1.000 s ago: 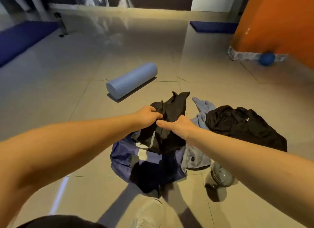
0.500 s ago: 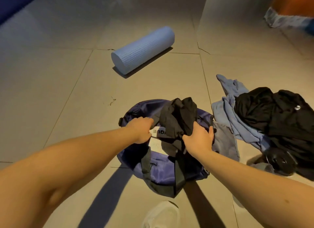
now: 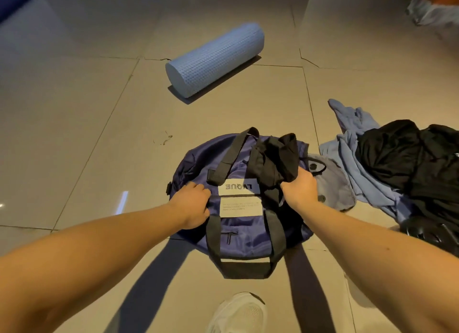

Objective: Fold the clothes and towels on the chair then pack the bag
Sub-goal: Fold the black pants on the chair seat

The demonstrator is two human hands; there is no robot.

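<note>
On tiled floor, navy bag [image 3: 198, 159], left hand [image 3: 192, 205] fingers curled gripping its 9 o'clock side, right hand [image 3: 299, 187] fingers clenched around black garment [image 3: 275, 156] at 2 o'clock.

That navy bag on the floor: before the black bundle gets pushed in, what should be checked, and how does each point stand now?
1. Right hand grips the black garment: ok.
2. Left hand steadies the navy bag: ok.
3. Bag opening clear and wide enough: cannot tell.
4. Bag straps off the opening: not ok, one lies across the top.
5. Garment neatly folded: not ok, it looks bunched.
6. Blue cloth and black pile waiting beside the bag: ok.
</note>
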